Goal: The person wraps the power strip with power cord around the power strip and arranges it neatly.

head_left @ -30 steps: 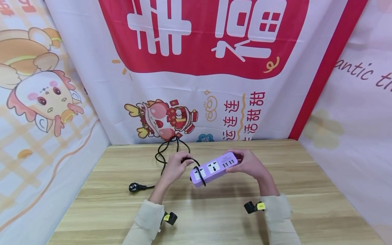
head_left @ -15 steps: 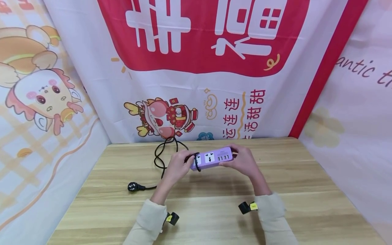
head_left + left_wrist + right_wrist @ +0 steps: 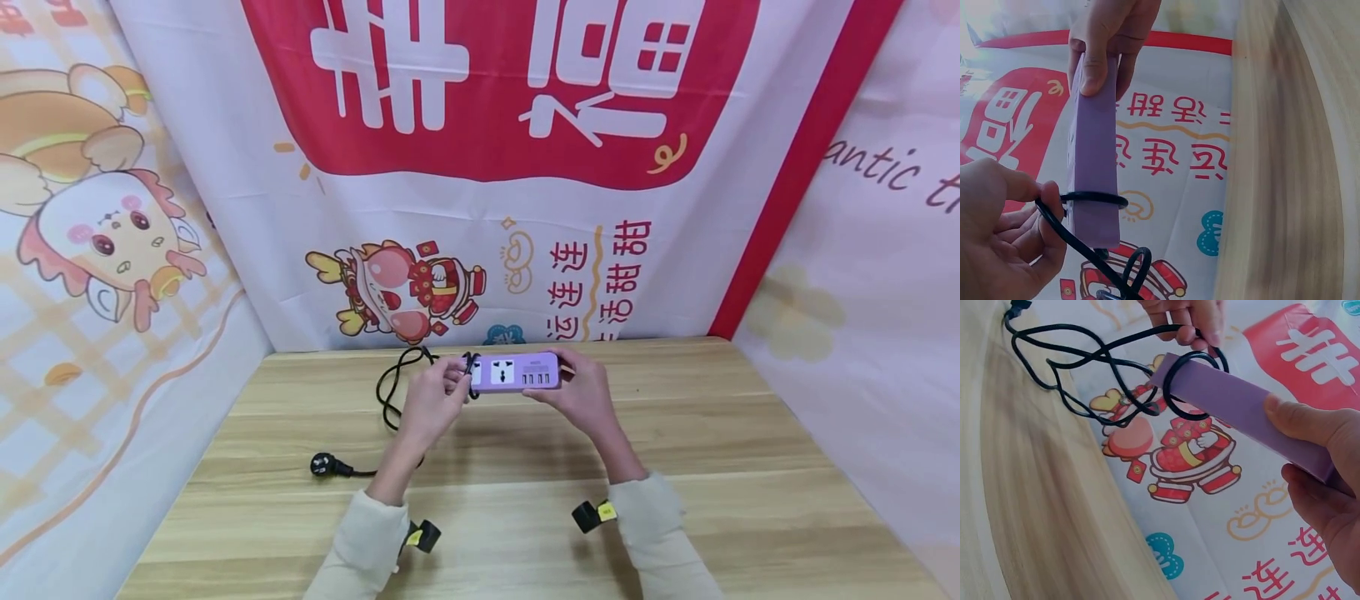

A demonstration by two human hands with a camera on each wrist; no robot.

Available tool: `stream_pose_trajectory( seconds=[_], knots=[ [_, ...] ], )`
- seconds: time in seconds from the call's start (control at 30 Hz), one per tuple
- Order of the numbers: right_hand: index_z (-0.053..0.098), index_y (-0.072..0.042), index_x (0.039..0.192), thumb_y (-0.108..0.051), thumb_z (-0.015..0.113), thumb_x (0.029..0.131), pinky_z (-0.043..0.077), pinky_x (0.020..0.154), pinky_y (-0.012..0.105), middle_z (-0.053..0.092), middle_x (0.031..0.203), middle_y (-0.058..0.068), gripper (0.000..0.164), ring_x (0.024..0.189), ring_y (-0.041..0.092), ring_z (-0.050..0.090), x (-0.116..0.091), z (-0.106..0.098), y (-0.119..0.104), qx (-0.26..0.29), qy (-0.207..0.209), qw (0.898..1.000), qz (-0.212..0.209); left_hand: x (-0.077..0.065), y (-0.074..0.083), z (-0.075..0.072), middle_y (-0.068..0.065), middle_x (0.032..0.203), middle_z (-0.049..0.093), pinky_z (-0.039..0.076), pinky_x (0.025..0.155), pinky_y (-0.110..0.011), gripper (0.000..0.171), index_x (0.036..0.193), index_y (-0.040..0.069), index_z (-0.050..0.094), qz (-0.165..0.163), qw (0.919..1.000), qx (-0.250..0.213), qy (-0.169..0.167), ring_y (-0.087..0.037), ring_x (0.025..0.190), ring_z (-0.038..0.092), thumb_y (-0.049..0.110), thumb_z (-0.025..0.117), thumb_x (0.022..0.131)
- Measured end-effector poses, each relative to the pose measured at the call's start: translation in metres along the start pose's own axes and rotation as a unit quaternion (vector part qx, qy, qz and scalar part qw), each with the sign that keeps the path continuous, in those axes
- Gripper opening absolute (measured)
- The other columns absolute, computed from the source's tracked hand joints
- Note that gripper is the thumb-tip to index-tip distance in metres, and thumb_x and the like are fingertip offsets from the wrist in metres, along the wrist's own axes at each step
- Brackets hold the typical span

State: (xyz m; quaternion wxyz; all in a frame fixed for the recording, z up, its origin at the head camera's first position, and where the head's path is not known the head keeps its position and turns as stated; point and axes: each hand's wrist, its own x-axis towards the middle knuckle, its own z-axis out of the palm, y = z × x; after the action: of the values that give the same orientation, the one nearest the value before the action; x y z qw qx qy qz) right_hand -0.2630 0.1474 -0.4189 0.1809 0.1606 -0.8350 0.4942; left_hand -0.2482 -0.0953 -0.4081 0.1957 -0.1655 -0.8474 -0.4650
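A purple power strip (image 3: 512, 372) with white sockets and several USB ports is held up above the table, nearly level. My right hand (image 3: 583, 392) grips its right end, thumb on one side and fingers on the other in the right wrist view. At the other end, my left hand (image 3: 437, 398) pinches the black power cord (image 3: 1072, 240) between thumb and forefinger. One loop of that cord circles the strip near its left end. More cord hangs in loose loops behind the left hand, and the black plug (image 3: 322, 465) lies on the table to the left.
The wooden table (image 3: 525, 517) reaches back to a printed cloth (image 3: 420, 200) hanging behind it. Cloth walls also stand on the left and right. A small black wrist camera (image 3: 587, 517) sits at the right sleeve, another at the left.
The power strip has swung from slanted to nearly level and moved up and left. My left hand has come to its left end with the cord; the loop sits closer around it.
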Motion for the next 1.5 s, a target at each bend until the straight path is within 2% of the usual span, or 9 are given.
stream_pose_trajectory(
  seconds=[0.2, 0.33, 0.53, 0.63, 0.73, 0.93, 1.1, 1.27, 1.5],
  knots=[
    [0.066, -0.010, 0.122, -0.022, 0.093, 0.067, 0.059, 0.087, 0.040, 0.071, 0.113, 0.011, 0.062, 0.105, 0.029, 0.069, -0.001, 0.001, -0.002, 0.006, 0.035, 0.999, 0.006, -0.002, 0.004, 0.002, -0.013, 0.079, 0.074, 0.056, 0.057, -0.022, 0.010, 0.098, -0.003, 0.067, -0.035, 0.9986, -0.037, -0.016, -0.016, 0.062, 0.070, 0.006, 0.066, 0.094],
    [0.065, -0.011, 0.125, -0.027, 0.093, 0.068, 0.059, 0.089, 0.042, 0.070, 0.118, 0.011, 0.065, 0.106, 0.028, 0.068, -0.001, -0.004, -0.002, 0.022, 0.066, 0.997, 0.021, -0.003, 0.005, 0.008, -0.006, 0.073, 0.072, 0.056, 0.064, -0.025, 0.014, 0.093, 0.001, 0.069, -0.025, 0.9984, -0.025, -0.044, -0.015, 0.066, 0.070, 0.010, 0.060, 0.099],
    [0.061, -0.012, 0.135, -0.035, 0.092, 0.069, 0.056, 0.096, 0.039, 0.064, 0.128, 0.013, 0.076, 0.117, 0.027, 0.062, 0.002, -0.017, 0.001, 0.065, 0.099, 0.987, 0.107, -0.007, 0.006, 0.018, -0.004, 0.079, 0.074, 0.049, 0.058, -0.023, 0.023, 0.091, 0.008, 0.071, 0.000, 0.9938, -0.018, -0.110, -0.014, 0.065, 0.064, 0.013, 0.053, 0.103],
    [0.060, -0.014, 0.136, -0.036, 0.092, 0.068, 0.055, 0.097, 0.033, 0.063, 0.129, 0.012, 0.078, 0.118, 0.025, 0.059, 0.005, -0.023, 0.001, 0.087, 0.123, 0.977, 0.152, -0.008, 0.004, 0.021, -0.005, 0.083, 0.075, 0.042, 0.051, -0.021, 0.025, 0.091, 0.008, 0.072, 0.002, 0.9884, -0.021, -0.151, -0.011, 0.058, 0.053, 0.013, 0.051, 0.104],
    [0.060, -0.015, 0.136, -0.036, 0.092, 0.068, 0.055, 0.091, 0.023, 0.063, 0.127, 0.011, 0.078, 0.116, 0.022, 0.059, 0.007, -0.026, 0.001, 0.115, 0.134, 0.969, 0.172, -0.009, 0.003, 0.024, -0.005, 0.087, 0.076, 0.043, 0.053, -0.020, 0.025, 0.094, 0.008, 0.072, 0.014, 0.9845, -0.018, -0.174, -0.008, 0.059, 0.052, 0.013, 0.050, 0.104],
    [0.060, -0.012, 0.137, -0.028, 0.091, 0.070, 0.055, 0.085, 0.015, 0.064, 0.125, 0.012, 0.075, 0.110, 0.018, 0.061, 0.009, -0.022, 0.000, 0.180, 0.134, 0.957, 0.184, -0.009, -0.001, 0.026, -0.001, 0.090, 0.075, 0.049, 0.060, -0.022, 0.022, 0.100, 0.009, 0.073, 0.013, 0.9805, -0.017, -0.195, -0.010, 0.068, 0.058, 0.015, 0.051, 0.104],
    [0.059, -0.013, 0.137, -0.023, 0.090, 0.074, 0.055, 0.086, 0.015, 0.063, 0.126, 0.009, 0.071, 0.108, 0.015, 0.061, 0.010, -0.022, -0.001, 0.213, 0.143, 0.941, 0.220, -0.008, -0.008, 0.028, -0.004, 0.096, 0.076, 0.054, 0.073, -0.027, 0.025, 0.100, 0.011, 0.075, 0.019, 0.9777, 0.025, -0.207, -0.011, 0.081, 0.066, 0.017, 0.052, 0.104],
    [0.058, -0.010, 0.138, -0.016, 0.088, 0.076, 0.054, 0.087, 0.015, 0.062, 0.126, 0.009, 0.069, 0.106, 0.012, 0.062, 0.011, -0.025, -0.005, 0.238, 0.152, 0.930, 0.237, -0.007, -0.019, 0.030, -0.007, 0.094, 0.076, 0.054, 0.073, -0.028, 0.023, 0.100, 0.010, 0.075, 0.017, 0.9731, 0.058, -0.222, -0.015, 0.086, 0.068, 0.016, 0.053, 0.103],
    [0.058, -0.010, 0.138, -0.014, 0.087, 0.077, 0.053, 0.090, 0.015, 0.062, 0.127, 0.008, 0.068, 0.109, 0.013, 0.062, 0.010, -0.029, -0.013, 0.261, 0.146, 0.923, 0.243, -0.008, -0.033, 0.032, -0.008, 0.099, 0.076, 0.058, 0.077, -0.028, 0.022, 0.103, 0.003, 0.074, 0.012, 0.9697, 0.041, -0.241, -0.021, 0.091, 0.071, 0.008, 0.053, 0.102]
  ],
)
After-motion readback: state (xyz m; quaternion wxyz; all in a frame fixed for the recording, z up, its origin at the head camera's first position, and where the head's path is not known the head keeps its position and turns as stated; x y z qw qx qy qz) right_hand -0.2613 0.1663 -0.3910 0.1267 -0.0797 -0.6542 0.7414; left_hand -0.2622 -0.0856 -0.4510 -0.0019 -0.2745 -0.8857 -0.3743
